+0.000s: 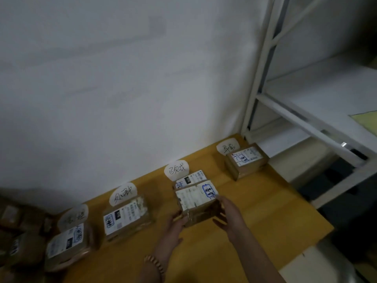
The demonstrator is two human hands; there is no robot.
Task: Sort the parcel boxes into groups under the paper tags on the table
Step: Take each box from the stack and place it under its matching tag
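Cardboard box (pixel 196 203) at lower centre looked light and stiff, left hand (pixel 176 223) and right hand (pixel 228 213) each with grip curled round its sides.

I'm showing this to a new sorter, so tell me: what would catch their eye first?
First, the parcel box gripped between the left hand and the right hand at the middle of the yellow table. Behind it, four handwritten paper tags line the foot of the white wall, each with labelled boxes in front of it.
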